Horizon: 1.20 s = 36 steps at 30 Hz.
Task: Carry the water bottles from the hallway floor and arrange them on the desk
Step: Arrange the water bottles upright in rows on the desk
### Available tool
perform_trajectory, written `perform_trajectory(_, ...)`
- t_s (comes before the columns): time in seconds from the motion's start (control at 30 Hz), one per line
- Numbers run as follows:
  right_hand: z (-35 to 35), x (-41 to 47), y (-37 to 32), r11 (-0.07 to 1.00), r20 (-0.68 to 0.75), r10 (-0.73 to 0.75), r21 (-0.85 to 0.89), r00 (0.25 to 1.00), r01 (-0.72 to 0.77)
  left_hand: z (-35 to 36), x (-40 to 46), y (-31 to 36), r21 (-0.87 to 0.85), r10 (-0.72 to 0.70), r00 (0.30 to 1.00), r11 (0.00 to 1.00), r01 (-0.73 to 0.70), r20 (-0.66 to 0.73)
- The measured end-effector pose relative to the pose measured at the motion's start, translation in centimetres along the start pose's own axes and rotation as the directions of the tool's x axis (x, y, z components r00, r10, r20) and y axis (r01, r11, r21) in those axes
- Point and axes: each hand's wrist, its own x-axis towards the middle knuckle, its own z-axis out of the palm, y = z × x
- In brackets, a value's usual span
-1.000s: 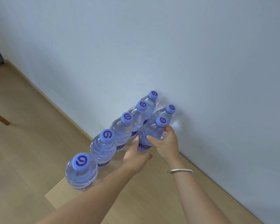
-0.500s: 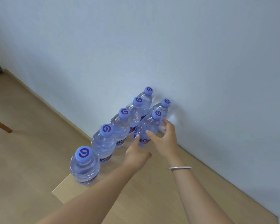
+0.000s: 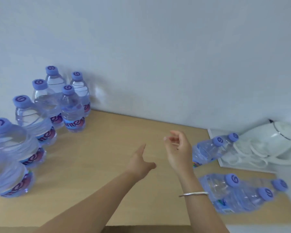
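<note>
Now the right hand (image 3: pixel 178 148), fingers loosely curled and empty, hovered nearest the toppled bottles (image 3: pixel 208 150), caps pointing right, while the left hand (image 3: pixel 139 163) hung open.

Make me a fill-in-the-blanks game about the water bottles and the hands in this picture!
1. The caps on the standing bottles are colored ____.
2. The bottles on the right are not standing; they are ____ on the desk.
3. The right hand and the left hand are holding ____.
4. The silver bracelet is on the ____ wrist.

Missing words: purple; lying; nothing; right
</note>
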Motion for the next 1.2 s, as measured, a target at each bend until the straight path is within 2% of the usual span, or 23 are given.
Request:
perform_trajectory(0.1,-4.4,-0.5,1.0,0.994,-0.202,-0.034,-0.108,0.979,0.012,3.8,-0.4,1.4,0.027,0.05,0.993,0.998,-0.053,0.103)
perform_trajectory(0.17,-7.0,-0.5,1.2,0.983,-0.362,-0.093,-0.183,0.928,0.026,5.6,-0.8,2.1,0.021,0.064,0.987,0.997,-0.068,0.149)
perform_trajectory(0.23,-9.2,0.3,1.4,0.976,-0.438,-0.09,-0.217,0.895,-0.008,7.0,-1.1,2.5,0.027,0.078,0.984,0.996,-0.084,0.161)
perform_trajectory(0.3,-11.0,1.9,1.7,0.958,-0.371,0.054,-0.243,0.927,-0.153,7.9,-1.4,2.7,0.037,0.085,0.984,0.995,-0.092,0.159)
perform_trajectory(0.4,-12.2,4.5,2.2,0.908,-0.141,0.319,-0.239,0.937,-0.345,8.5,-1.7,2.7,0.037,0.082,0.986,0.995,-0.089,0.148)
perform_trajectory(0.5,-11.9,5.8,2.7,0.878,-0.033,0.384,-0.298,0.923,-0.376,8.5,-1.8,2.6,0.028,0.074,0.991,0.997,-0.078,0.114)
perform_trajectory(0.73,-11.3,6.2,4.1,0.827,0.067,0.197,-0.547,0.978,-0.129,8.3,-2.2,2.1,-0.006,0.059,0.996,0.998,-0.058,0.061)
perform_trajectory(0.87,-10.7,6.0,3.7,0.803,0.197,0.105,-0.594,0.975,0.033,8.0,-2.5,2.3,-0.023,0.059,0.996,0.998,-0.058,0.069)
perform_trajectory(0.93,-10.5,5.6,3.5,0.825,0.24,0.073,-0.56,0.968,0.076,7.2,-2.4,2.9,-0.025,0.07,0.995,0.997,-0.068,0.071)
perform_trajectory(1.1,-10.1,4.5,0.9,0.873,0.433,0.046,-0.455,0.9,0.175,3.4,-2.0,5.4,-0.019,0.154,0.984,0.988,-0.153,0.091)
perform_trajectory(1.2,-9.8,3.7,-2.2,0.869,0.588,0.007,-0.404,0.809,0.286,0.8,-2.2,7.0,0.003,0.203,0.953,0.978,-0.209,0.225)
